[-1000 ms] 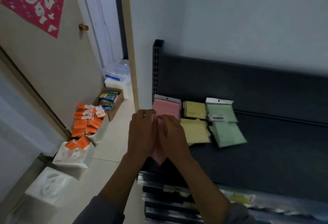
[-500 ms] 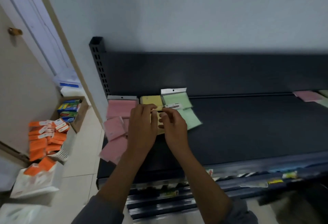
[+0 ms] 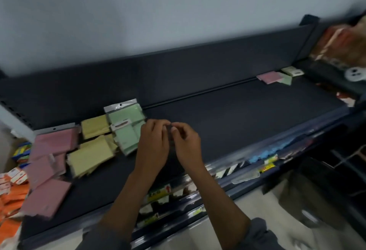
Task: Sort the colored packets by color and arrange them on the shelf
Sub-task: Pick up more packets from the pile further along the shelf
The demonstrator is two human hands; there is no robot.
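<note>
Packets are lying in three colour groups at the left end of the dark shelf (image 3: 237,115): pink packets (image 3: 53,143) furthest left, yellow packets (image 3: 93,147) beside them, green packets (image 3: 126,129) next along. The grouping looks largely done, yet the piles are sitting loosely, fanning and overlapping, and one pink packet (image 3: 46,198) is lying close to the front edge, so tidying seems to be waiting. A small mixed stack (image 3: 274,77) of pink, green and pale packets is resting at the far right end against the back panel, well apart from the sorted groups; by my reading those are remaining to be sorted.

Both hands are hovering just right of the green pile. The left hand (image 3: 153,143) and right hand (image 3: 186,143) are curling their fingers toward each other, fingertips nearly meeting. Whether they are pinching something small between them I cannot tell; no packet is showing in either.

Open room is lying across the whole middle of the shelf, between the hands and the far stack. The front lip is carrying a strip of price labels (image 3: 263,156), and the back panel is rising behind, so anything sliding rightward is staying bounded front and rear. Orange boxes (image 3: 11,188) are crowding the floor beyond the left end.
</note>
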